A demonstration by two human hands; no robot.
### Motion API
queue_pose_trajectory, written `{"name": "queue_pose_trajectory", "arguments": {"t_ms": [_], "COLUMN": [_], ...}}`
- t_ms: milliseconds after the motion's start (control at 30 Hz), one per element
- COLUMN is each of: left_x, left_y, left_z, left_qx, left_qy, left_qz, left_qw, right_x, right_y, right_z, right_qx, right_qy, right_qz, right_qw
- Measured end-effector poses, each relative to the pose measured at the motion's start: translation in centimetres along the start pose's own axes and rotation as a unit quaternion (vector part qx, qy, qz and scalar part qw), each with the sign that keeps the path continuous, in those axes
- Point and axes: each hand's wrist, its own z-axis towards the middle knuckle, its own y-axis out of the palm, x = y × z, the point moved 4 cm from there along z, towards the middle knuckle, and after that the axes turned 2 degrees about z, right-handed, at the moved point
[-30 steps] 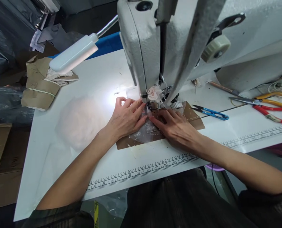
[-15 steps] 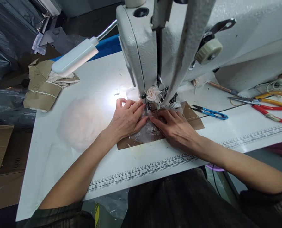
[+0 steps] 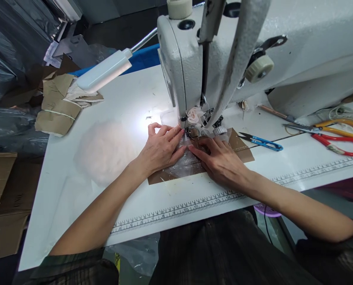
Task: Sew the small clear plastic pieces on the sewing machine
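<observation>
Clear plastic piece [image 3: 186,165] under both hands' fingers [image 3: 176,133].

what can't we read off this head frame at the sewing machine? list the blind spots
- Needle and presser foot: head view, hidden behind the left hand fingertips and the sewing machine head.
- Clear plastic piece: its edges blend into the brown sheet; outline unclear.
- Under the right hand: whatever it presses is covered.
- Ruler numerals: too small to read.
- Red scissors: cut off by the right edge.
- Pale fluffy patch: blurred, material unclear.
</observation>
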Motion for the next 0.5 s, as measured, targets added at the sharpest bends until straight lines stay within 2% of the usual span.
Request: {"name": "queue_pose_trajectory", "arguments": {"t_ms": [267, 500], "left_x": [0.08, 0.1], "left_y": [0.06, 0.18], "left_z": [-0.04, -0.12], "left_qx": [0.005, -0.015], "left_qy": [-0.002, -0.01], "left_qz": [0.013, 0.01], "left_qw": [1.0, 1.0], "right_x": [-0.04, -0.02], "right_y": [-0.01, -0.1], "right_z": [-0.12, -0.04], "right_qx": [-0.001, 0.021], "right_qy": [0.001, -0.001], "right_qz": [0.002, 0.016], "right_qw": [1.0, 1.0]}}
